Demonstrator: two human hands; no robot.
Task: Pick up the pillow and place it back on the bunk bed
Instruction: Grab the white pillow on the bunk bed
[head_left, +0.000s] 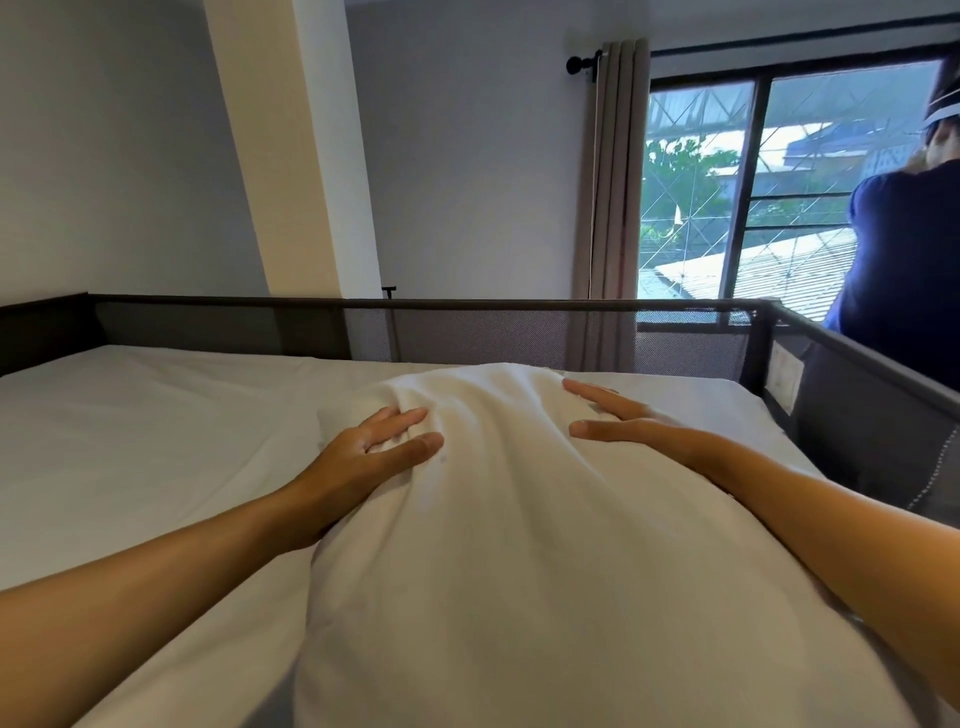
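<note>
A plump white pillow (519, 545) lies on the white-sheeted mattress (135, 431) of the upper bunk bed, stretching from the bottom of the view to the middle. My left hand (374, 452) presses flat on the pillow's left side, fingers spread and denting the cover. My right hand (623, 421) rests flat on its right side, fingers extended. Neither hand grips the fabric. Both forearms reach in from the lower corners.
A dark metal guard rail with mesh panels (467, 322) runs along the far and right sides of the bed. Beyond it are a beige curtain (613, 182) and a window (753, 197). Another person in a dark blue top (904, 260) stands at the right.
</note>
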